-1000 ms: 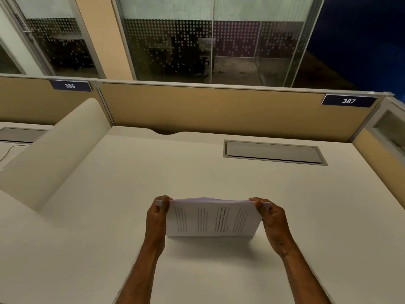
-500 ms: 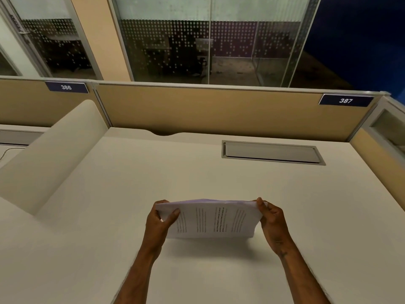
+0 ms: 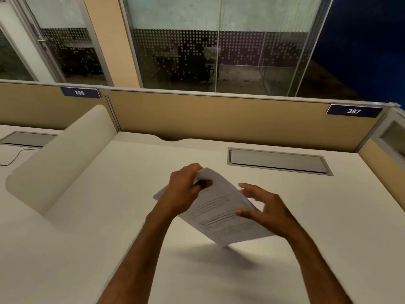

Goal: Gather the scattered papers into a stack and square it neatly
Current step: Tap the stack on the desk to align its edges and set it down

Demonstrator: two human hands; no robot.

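Observation:
A stack of white printed papers (image 3: 221, 213) hangs tilted above the white desk (image 3: 109, 227), one corner pointing down toward the desk, the far end raised. My left hand (image 3: 186, 189) grips the stack at its upper far end, fingers curled over the edge. My right hand (image 3: 263, 207) is at the stack's right edge, fingers spread, thumb lying on the printed top sheet; how firmly it holds is unclear. The stack's shadow falls on the desk below it.
A grey cable hatch (image 3: 278, 161) is set into the desk at the back right. A curved white divider (image 3: 63, 156) rises on the left. Tan partition panels (image 3: 219, 119) with tags 386 and 387 close the back, and another closes the right side.
The stack stood upright on its long edge, held at both ends. Now it is lifted and turned, my left hand has shifted to its far end, and my right hand has loosened.

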